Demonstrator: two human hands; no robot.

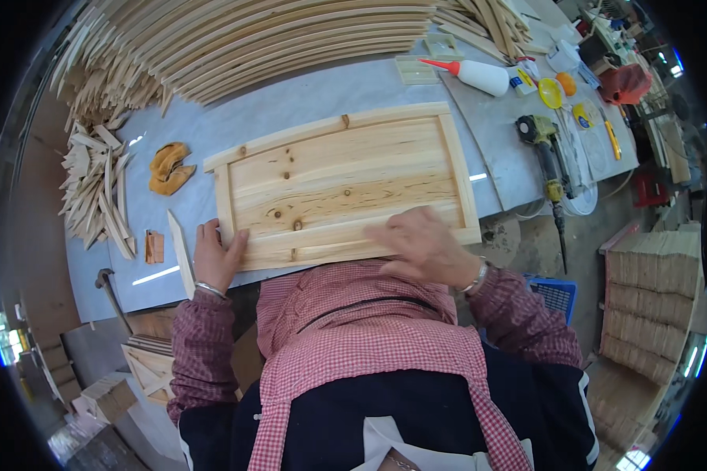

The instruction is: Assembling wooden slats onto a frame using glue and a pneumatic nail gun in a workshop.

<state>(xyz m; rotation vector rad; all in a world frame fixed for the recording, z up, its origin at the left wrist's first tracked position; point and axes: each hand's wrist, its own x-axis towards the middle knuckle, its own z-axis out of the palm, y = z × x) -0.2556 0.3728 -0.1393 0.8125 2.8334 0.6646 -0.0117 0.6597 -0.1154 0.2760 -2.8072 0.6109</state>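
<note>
A pale wooden framed panel point(330, 184) with dark knots lies on the grey table in front of me. My left hand point(216, 255) rests at its near left corner, thumb on the frame and the other fingers spread beside the edge. Over the near rail, toward the right, is my right hand point(424, 243); its fingers are smeared by motion, so whether it touches the wood or holds anything is unclear. A thin pointed wood strip point(181, 251) lies just left of my left hand.
Long wood strips point(291, 47) are stacked at the back, with offcuts point(98, 188) on the left. Nearby lie tan gloves point(169, 169) and a hammer point(114, 298). A red-tipped glue bottle point(479, 77) and a power driver point(548, 157) lie right. Stacked boards point(648, 298) stand beyond.
</note>
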